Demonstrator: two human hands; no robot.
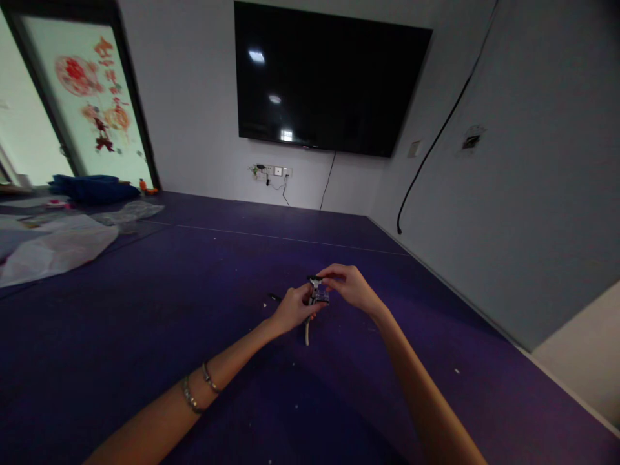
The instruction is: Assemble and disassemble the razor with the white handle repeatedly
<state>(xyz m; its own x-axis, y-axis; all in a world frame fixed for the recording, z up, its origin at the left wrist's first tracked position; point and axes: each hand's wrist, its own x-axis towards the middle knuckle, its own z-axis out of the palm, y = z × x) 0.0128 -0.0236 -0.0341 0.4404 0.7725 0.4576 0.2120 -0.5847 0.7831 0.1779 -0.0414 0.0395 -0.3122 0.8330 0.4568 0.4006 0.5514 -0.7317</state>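
Both of my hands meet over the purple surface, around a small black, white and partly clear device (pixel 319 297) whose exact kind I cannot make out. Its body sits between the thumb and fingers of my left hand (pixel 293 310). The fingertips of my right hand (pixel 353 287) are closed at the device's upper end, by a dark flat piece (pixel 314 278). A pale, slightly curved cord-like strip (pixel 307 333) hangs or lies just below my left fingers; I cannot tell if it joins the device. Beside my left hand is a thin dark item (pixel 275 297), partly hidden.
Clear and white plastic sheets (pixel 72 242) lie at the left, near a dark blue cloth bundle (pixel 94 188) and a small orange object (pixel 145 187). A large television (pixel 329 77) hangs over wall sockets (pixel 278 171). A black cable (pixel 436 139) dangles along the right wall.
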